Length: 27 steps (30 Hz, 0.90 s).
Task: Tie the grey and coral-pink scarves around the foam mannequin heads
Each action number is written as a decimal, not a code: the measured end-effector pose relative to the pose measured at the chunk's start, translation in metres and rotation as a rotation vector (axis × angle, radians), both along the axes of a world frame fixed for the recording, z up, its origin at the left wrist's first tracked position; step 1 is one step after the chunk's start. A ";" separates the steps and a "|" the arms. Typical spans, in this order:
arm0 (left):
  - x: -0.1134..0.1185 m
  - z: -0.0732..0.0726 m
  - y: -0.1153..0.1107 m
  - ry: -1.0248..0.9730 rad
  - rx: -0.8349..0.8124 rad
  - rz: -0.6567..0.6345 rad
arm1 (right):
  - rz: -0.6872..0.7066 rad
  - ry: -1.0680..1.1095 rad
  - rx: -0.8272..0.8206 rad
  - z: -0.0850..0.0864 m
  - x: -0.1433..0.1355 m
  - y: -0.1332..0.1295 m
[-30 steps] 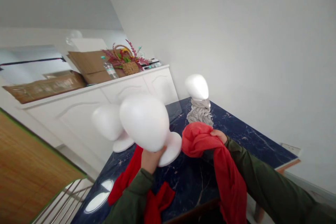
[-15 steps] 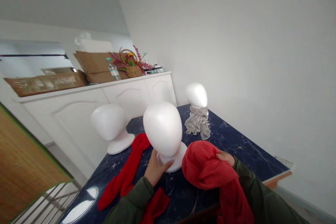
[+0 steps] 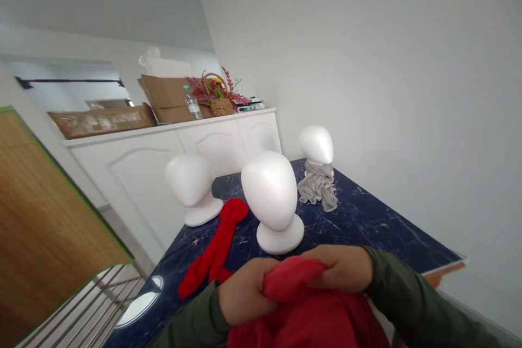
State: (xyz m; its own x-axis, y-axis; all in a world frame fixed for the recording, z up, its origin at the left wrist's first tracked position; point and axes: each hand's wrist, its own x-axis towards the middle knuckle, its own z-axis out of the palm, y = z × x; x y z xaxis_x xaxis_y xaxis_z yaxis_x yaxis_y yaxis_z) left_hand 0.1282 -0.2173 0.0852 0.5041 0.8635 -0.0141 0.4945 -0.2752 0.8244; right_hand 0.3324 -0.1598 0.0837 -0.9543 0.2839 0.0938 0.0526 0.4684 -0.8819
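Note:
Both hands grip one light red scarf at the table's near side. My left hand is closed on its left end, and my right hand is closed on the right. The rest of the cloth hangs below them, out of the bottom of the view. Just beyond my hands a bare white mannequin head stands upright on its round base. Left of it, a brighter red scarf lies stretched over the table, its near end hidden behind my left arm.
Another white mannequin head stands at the table's left edge. A third head at the back wears a grey scarf. The table is dark blue marble. Behind it is a white cabinet bearing boxes, a bottle and a flower basket.
My left hand has let go of the middle mannequin head's neck and taken hold of the light red scarf. My right hand has drawn the scarf nearer, between both hands. The view has shifted slightly.

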 end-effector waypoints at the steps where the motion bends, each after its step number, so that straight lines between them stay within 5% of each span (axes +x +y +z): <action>1: -0.003 0.001 0.002 -0.046 -0.044 0.014 | -0.104 -0.015 0.102 0.002 0.003 0.003; 4: -0.012 0.002 0.003 -0.313 -0.233 0.046 | -0.260 -0.115 0.244 0.004 0.013 0.012; 9: -0.015 0.005 0.005 -0.637 -0.307 0.197 | -0.167 -0.290 0.332 0.006 0.017 0.020; 14: -0.026 0.007 0.006 -0.339 0.059 0.401 | -0.238 -0.406 0.496 0.002 0.012 0.020; 18: -0.038 0.006 0.003 0.131 0.362 0.387 | -0.524 -0.273 0.570 0.002 0.008 0.013; 23: -0.050 -0.005 0.003 0.468 0.499 0.462 | -0.714 -0.105 0.651 0.010 0.003 -0.001; 27: -0.065 -0.006 0.004 0.489 0.571 0.634 | -0.657 -0.372 0.835 0.005 0.006 -0.008</action>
State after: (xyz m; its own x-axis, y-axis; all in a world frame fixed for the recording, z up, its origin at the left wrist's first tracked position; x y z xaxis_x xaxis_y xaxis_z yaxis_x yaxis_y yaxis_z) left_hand 0.0632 -0.2131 0.0794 -0.0053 0.9141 0.4055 0.9393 -0.1346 0.3156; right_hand 0.3385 -0.1674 0.0886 -0.6507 0.7235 0.2304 0.7012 0.6890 -0.1833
